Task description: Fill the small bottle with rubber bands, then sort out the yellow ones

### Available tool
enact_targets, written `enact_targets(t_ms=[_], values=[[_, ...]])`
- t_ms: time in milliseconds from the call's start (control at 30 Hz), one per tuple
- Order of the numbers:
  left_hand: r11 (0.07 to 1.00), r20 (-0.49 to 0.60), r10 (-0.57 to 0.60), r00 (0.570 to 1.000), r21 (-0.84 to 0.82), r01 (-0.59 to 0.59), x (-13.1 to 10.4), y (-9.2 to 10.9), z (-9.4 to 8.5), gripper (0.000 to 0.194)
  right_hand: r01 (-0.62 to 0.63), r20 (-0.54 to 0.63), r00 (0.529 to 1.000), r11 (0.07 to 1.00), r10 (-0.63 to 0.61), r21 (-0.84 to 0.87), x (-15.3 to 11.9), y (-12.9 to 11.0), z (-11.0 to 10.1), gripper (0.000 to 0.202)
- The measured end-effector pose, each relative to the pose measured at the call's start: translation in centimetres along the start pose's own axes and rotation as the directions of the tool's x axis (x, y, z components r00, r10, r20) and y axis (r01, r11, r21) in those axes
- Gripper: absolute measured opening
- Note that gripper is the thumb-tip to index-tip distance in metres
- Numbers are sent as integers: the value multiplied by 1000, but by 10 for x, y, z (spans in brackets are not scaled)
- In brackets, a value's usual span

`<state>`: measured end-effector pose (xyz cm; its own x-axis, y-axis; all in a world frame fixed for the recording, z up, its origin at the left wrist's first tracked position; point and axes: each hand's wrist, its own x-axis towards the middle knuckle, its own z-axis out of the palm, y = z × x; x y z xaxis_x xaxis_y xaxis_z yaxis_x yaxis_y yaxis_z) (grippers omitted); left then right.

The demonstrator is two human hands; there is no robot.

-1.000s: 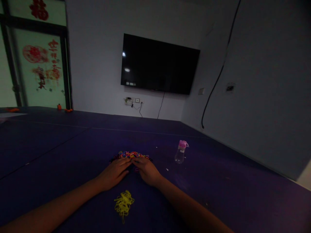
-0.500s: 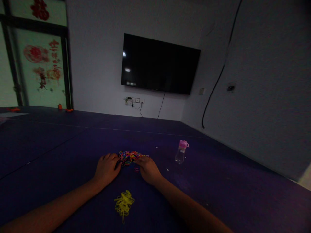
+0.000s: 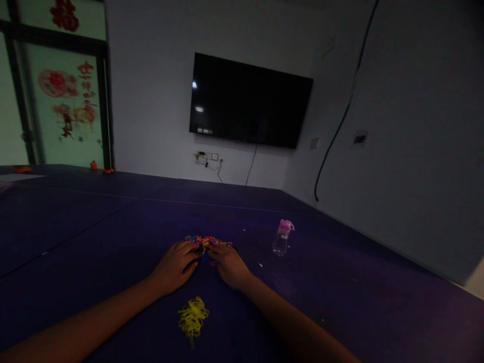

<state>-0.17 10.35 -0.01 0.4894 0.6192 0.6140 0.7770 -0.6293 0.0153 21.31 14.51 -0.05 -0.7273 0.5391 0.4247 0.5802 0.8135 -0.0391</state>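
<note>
A pile of mixed-colour rubber bands lies on the dark purple surface between my two hands. My left hand rests at its left side, fingers stretched over the bands and thumb apart. From the right, my right hand lays its outstretched fingers on the pile's edge; its thumb is mostly hidden. Both hands cover part of the pile. Nearer to me, between my forearms, sits a separate loose heap of yellow rubber bands, touched by neither hand.
A clear bottle with a pink lid stands to the right of my right hand. Small white scraps lie near it. Orange objects are at the far left edge. A television hangs on the wall beyond.
My left hand has slid right and reaches further over the mixed pile, covering more of its left side. My right hand has barely shifted. The yellow heap and bottle stay put.
</note>
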Motion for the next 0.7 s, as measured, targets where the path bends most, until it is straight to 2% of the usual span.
enact_targets(t_ms=[300, 700], values=[[999, -11, 22, 1000, -38, -23, 1, -1, 0, 23, -7, -1, 1000, 1000, 7, -16, 1, 1, 2, 39], [996, 45, 36, 998, -80, -32, 2, 4, -4, 24, 22, -22, 1000, 999, -21, 28, -1, 6, 7, 43]])
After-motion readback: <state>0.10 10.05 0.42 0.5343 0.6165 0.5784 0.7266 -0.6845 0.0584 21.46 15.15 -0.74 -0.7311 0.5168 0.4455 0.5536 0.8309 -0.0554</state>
